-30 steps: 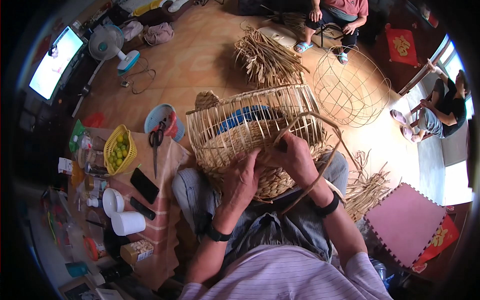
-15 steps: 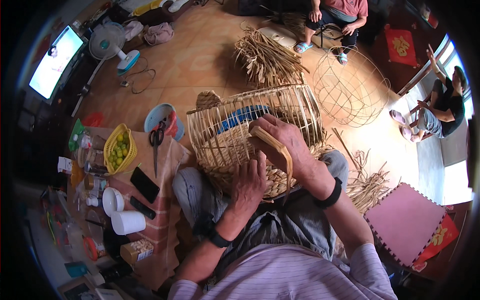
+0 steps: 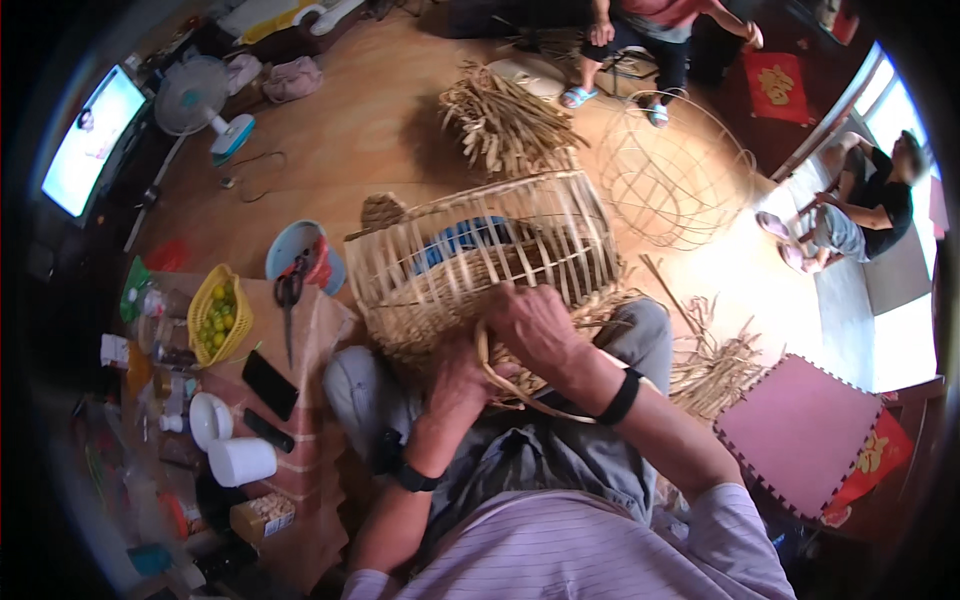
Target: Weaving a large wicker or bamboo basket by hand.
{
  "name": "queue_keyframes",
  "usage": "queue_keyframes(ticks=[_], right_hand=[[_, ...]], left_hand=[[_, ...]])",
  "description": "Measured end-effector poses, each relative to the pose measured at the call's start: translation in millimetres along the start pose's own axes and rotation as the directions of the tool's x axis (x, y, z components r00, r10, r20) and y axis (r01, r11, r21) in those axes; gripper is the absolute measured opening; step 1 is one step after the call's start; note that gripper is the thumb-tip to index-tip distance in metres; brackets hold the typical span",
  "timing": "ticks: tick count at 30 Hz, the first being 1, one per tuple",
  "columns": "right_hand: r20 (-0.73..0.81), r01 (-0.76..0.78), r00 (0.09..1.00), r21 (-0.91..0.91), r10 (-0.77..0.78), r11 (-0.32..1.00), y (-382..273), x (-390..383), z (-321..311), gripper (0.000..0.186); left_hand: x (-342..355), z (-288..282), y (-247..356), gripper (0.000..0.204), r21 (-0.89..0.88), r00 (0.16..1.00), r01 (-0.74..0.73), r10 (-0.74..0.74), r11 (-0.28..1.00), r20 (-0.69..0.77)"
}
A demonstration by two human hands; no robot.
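Note:
A partly woven basket (image 3: 480,240) with upright slats and a blue item (image 3: 456,240) inside rests on my lap. My right hand (image 3: 525,320) is at its near side, fingers curled on a plant-fibre strip (image 3: 545,410) that loops down toward my thighs. Lower and to the left, my left hand (image 3: 460,365) touches the woven wall beside that loop; its fingers are blurred and partly hidden.
Left, a table (image 3: 310,450) holds scissors, limes, jars, a phone. Beyond it stand a bucket (image 3: 285,245) and fan (image 3: 190,95). Straw bundles (image 3: 500,120), a wire frame (image 3: 680,170) and two seated people (image 3: 630,40) (image 3: 865,205) lie ahead and right, near a pink mat (image 3: 795,430).
My right hand has moved down from the slats, the strip now loops lower, and my left hand has shifted left. The view has shifted slightly. Both other people have moved their arms.

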State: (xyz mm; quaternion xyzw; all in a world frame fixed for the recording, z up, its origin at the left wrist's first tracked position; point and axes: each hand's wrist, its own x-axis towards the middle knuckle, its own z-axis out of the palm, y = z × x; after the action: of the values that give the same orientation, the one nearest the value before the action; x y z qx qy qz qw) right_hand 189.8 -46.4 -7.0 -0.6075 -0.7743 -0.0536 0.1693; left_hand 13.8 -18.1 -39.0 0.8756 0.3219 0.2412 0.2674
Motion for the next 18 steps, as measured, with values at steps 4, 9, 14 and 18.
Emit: queue_keyframes(ticks=[4, 9, 14, 18], right_hand=[[-0.005, -0.009, 1.000, -0.012, 0.009, 1.000, -4.0, -1.6, 8.2, 0.015], [0.012, -0.064, 0.998, 0.124, 0.063, 0.990, -12.2, -0.1, -5.0, 0.023], [-0.017, -0.126, 0.991, 0.240, 0.134, 0.963, -17.0, -1.9, -2.9, 0.037], [0.036, -0.290, 0.953, 0.382, 0.300, 0.878, -10.4, -7.0, -16.1, 0.031]], left_hand=[[-1.0, 0.1, -16.8, 0.049, 0.056, 0.989, -0.150, 0.150, 0.987, -0.004], [1.4, -3.6, -12.5, 0.051, -0.144, 0.999, 0.034, -0.030, 0.989, 0.031], [-2.2, 7.9, -32.1, 0.058, 0.027, 0.990, -0.133, 0.134, 0.991, -0.041], [-8.2, 17.1, -25.6, 0.058, -0.333, 0.992, 0.122, -0.105, 0.935, 0.068]])
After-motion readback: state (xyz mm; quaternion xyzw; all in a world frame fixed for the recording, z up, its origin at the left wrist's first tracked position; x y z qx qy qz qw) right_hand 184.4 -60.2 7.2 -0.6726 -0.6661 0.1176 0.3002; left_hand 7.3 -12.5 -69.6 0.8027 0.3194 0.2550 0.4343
